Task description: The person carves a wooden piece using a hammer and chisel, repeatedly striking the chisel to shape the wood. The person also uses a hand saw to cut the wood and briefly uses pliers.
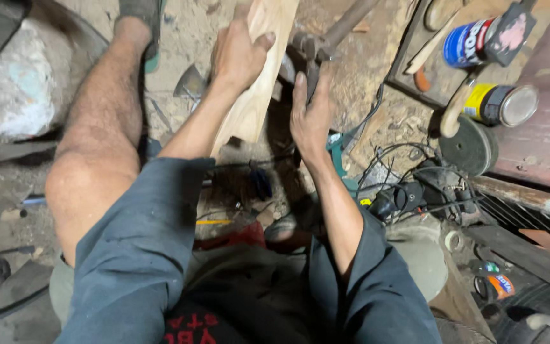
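My left hand (240, 54) grips a pale wooden board (253, 105) that stands tilted on the dusty ground between my knees, with the thumb over its front face. Just right of the board, my right hand (310, 118) closes around a dark metal tool (305, 54). The tool's long handle (348, 22) runs up and to the right. Its head sits against the board's right edge. Where exactly the tool touches the wood is hidden by my fingers.
My bare left leg (97, 146) stretches to the upper left. A teal power tool (338, 150) and tangled black cables (408, 185) lie to the right. Beyond them are a grinding disc (469, 146), a yellow can (501, 105), a blue can (472, 41) and a wooden tray (428, 70). A small metal blade (189, 83) lies left of the board.
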